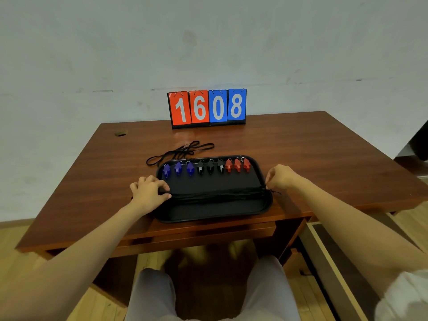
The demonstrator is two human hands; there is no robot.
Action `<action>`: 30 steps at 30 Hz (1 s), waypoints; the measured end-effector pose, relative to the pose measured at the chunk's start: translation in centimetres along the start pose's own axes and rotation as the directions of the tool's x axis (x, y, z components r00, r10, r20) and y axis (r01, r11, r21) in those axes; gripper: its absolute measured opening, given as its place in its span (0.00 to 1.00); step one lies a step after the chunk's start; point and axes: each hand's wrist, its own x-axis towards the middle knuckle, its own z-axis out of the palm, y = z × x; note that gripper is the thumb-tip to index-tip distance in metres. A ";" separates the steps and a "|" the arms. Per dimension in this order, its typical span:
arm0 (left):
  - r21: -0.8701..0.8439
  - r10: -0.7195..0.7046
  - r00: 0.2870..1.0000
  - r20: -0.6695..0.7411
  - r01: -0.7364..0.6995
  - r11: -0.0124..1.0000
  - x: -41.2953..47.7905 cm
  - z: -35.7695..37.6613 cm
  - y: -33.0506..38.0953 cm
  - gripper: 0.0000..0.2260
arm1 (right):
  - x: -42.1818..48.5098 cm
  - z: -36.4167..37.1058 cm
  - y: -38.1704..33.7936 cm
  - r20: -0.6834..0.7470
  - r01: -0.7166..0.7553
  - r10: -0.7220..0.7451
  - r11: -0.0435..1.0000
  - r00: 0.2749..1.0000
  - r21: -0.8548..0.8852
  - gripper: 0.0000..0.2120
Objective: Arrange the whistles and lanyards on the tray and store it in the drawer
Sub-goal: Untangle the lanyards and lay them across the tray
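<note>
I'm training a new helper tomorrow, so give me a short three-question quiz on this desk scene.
1. How many whistles lie on the tray?
2. True or false: the loose lanyards on the table lie nearer the person than the tray.
3. What do the left hand and right hand hold? A) the stretched lanyards B) a whistle each C) nothing
Key: 1) nine; 2) false; 3) A.

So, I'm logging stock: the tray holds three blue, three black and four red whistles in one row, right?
Not quite. The head view shows three red whistles, not four. The tray holds three blue whistles, three black whistles and three red whistles in one row.
</note>
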 end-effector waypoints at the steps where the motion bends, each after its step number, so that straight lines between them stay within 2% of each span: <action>1: -0.007 0.041 0.999 -0.013 -0.041 0.999 0.0 0.2 0.2 0.09 | 0.0 0.0 -0.1 -0.009 0.024 -0.024 0.999 1.000 0.025 0.04; 4: -0.019 0.147 0.989 0.007 -0.147 0.989 -0.1 1.1 1.0 0.15 | -0.1 0.5 -0.8 -0.006 0.148 -0.148 0.988 0.989 0.044 0.09; 7: -0.015 0.203 0.976 0.073 -0.202 0.979 -0.3 2.0 1.4 0.19 | -0.1 1.6 -1.5 0.076 0.285 -0.279 0.955 0.957 -0.087 0.20; 9: 0.003 0.206 0.973 0.105 -0.207 0.978 -0.3 2.5 1.4 0.19 | 0.0 2.4 -1.7 0.132 0.308 -0.289 0.937 0.948 -0.162 0.22; 14: -0.019 0.199 0.973 0.116 -0.199 0.980 -0.1 2.6 1.3 0.19 | 0.2 3.2 -1.8 0.158 0.289 -0.256 0.927 0.954 -0.239 0.22; 17: -0.071 0.213 0.973 0.093 -0.207 0.976 0.4 2.4 1.6 0.20 | 0.5 2.8 -2.7 0.119 0.330 -0.308 0.897 0.944 -0.296 0.23; 21: -0.146 0.217 0.975 0.046 -0.208 0.967 2.1 1.5 2.8 0.18 | 1.4 2.3 -5.4 0.078 0.420 -0.413 0.891 0.907 -0.172 0.20; 30: -0.152 0.109 0.991 -0.072 -0.118 0.981 10.1 -3.3 4.9 0.13 | 7.1 0.4 -14.4 0.008 0.507 -0.510 0.854 0.860 -0.119 0.16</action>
